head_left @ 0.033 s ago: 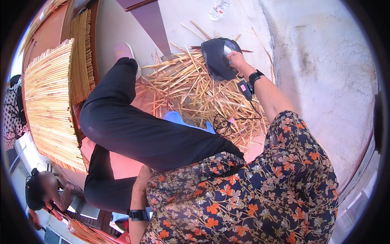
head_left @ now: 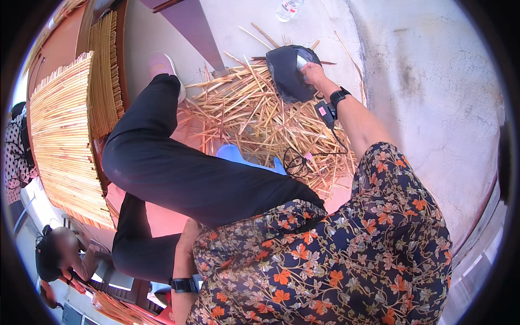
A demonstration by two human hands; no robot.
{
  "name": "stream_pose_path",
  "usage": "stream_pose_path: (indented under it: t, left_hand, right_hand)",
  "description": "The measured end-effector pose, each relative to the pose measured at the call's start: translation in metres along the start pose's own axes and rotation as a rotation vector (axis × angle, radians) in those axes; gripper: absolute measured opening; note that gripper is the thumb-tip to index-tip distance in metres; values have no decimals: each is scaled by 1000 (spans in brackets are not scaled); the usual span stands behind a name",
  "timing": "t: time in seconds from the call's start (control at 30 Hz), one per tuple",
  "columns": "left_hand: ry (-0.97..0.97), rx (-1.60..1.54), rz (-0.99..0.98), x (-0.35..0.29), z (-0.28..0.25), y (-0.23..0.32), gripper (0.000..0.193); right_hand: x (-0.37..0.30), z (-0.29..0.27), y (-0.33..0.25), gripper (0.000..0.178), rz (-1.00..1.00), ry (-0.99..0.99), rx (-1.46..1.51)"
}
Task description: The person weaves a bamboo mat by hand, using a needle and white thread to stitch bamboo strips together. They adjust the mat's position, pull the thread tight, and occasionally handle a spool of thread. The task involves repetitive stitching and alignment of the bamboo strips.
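Note:
My right hand (head_left: 313,75) reaches far forward, its fingers closed on a shiny pale object (head_left: 300,62) at the black bag (head_left: 287,78). What the pale object is cannot be made out. The soft bag lies on a heap of dry, straw-coloured stalks (head_left: 249,116) on the floor. Around my right wrist sits a black band, with a small black box (head_left: 325,114) and a cable trailing to the stalks. Of my left arm only the forearm (head_left: 186,252) with a dark wristband shows by my lap; the left hand is out of sight.
Left of my legs stands a mat of bundled stalks (head_left: 65,135), with a second bundle (head_left: 104,76) behind it. A blue plastic piece (head_left: 232,154) shows beyond my thigh. A clear bottle (head_left: 288,10) is at the top, a wall (head_left: 422,103) at right. Another person (head_left: 54,254) sits lower left.
The whole view has shifted slightly, so the bag, bottle and stalks appear a little higher and further left. My right hand keeps its hold at the bag.

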State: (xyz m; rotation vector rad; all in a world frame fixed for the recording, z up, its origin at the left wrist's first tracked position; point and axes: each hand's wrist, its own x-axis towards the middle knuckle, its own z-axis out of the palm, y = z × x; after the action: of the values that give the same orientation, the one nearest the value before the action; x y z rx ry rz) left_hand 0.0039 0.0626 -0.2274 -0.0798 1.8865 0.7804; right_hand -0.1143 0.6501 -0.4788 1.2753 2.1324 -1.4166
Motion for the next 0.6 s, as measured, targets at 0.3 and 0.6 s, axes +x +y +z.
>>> stream_pose_path:
  t: [0.3,0.6]
  left_hand:
    - [23,30,16,8,-6,-23,32]
    - [17,100,10,1,-20,-20,32]
  right_hand:
    - [5,-6,-6,10,-344,146,-716]
    - [2,-8,-11,12,-316,41,-658]
